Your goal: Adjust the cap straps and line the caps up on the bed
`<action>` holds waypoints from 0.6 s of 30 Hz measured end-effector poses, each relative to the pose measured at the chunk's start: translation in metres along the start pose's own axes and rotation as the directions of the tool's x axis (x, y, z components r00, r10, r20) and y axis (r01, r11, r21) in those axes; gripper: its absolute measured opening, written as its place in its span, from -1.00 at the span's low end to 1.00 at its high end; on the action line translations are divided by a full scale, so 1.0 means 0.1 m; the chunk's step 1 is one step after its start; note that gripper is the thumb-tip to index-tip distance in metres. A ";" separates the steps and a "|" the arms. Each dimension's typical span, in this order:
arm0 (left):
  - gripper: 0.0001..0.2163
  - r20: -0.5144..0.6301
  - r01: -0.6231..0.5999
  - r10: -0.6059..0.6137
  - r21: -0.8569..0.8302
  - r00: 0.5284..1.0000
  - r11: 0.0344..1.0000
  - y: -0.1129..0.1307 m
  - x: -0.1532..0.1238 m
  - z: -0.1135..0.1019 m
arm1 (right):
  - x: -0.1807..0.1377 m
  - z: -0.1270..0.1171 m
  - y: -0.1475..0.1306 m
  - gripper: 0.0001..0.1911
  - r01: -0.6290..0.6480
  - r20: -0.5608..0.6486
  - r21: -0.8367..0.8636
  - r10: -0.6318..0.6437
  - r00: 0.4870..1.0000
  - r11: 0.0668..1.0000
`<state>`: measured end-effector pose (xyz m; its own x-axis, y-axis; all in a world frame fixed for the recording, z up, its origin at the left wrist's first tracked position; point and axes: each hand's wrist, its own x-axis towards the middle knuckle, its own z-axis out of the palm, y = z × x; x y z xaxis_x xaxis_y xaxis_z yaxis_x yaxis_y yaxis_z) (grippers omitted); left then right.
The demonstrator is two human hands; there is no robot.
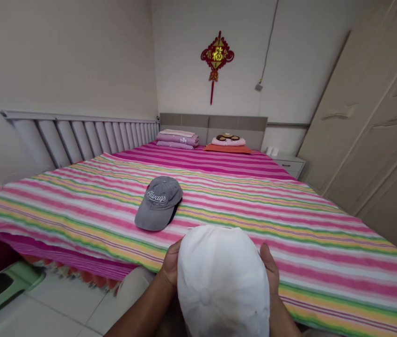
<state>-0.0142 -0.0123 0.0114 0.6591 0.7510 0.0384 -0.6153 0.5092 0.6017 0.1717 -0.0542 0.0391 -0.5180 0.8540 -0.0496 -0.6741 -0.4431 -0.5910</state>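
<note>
While both grip the white cap (222, 281) at lower centre, left hand (170, 267) and right hand (270, 271) clasp its sides; grey cap (159, 202) lies on striped bed (289, 220).

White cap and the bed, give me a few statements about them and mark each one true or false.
1. Both hands hold the white cap, the left hand on one side and the right hand on the other. True.
2. The grey cap lies on the striped bedspread. True.
3. The grey cap is plain, without lettering. False: it bears embroidered lettering on the front.
4. The red wall ornament hangs on the wardrobe. False: it hangs on the wall above the headboard.
5. Folded pink bedding sits at the head of the bed. True.
</note>
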 end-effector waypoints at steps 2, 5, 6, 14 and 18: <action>-0.69 -0.002 0.001 -0.001 -0.023 1.000 1.000 -0.02 0.01 -0.06 | 0.00 0.01 -0.01 -0.50 0.012 -0.006 -0.005 -0.012 1.000 1.000; -0.71 -0.003 0.005 -0.005 -0.044 1.000 0.999 -0.01 0.00 -0.08 | 0.00 -0.04 -0.01 -0.49 0.025 -0.030 0.003 -0.025 0.999 1.000; -0.72 -0.008 0.003 -0.003 -0.053 1.000 0.999 -0.01 0.00 -0.08 | 0.00 -0.07 -0.01 -0.48 0.033 -0.042 0.004 -0.033 0.999 0.999; -0.82 -0.113 -0.072 0.052 -0.175 0.992 0.982 0.03 0.00 0.09 | -0.05 -0.23 -0.07 -0.53 0.106 -0.115 -0.013 -0.107 0.988 0.994; -0.74 -0.036 -0.084 0.080 -0.119 0.996 0.989 0.08 0.01 0.24 | -0.08 -0.22 -0.10 -0.59 0.177 -0.134 -0.018 -0.177 0.975 0.984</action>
<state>-0.0075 -0.0176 0.0354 0.5918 0.8040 0.0579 -0.7154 0.4907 0.4974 0.1949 -0.0506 0.0277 -0.3149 0.9477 -0.0513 -0.7453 -0.2804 -0.6049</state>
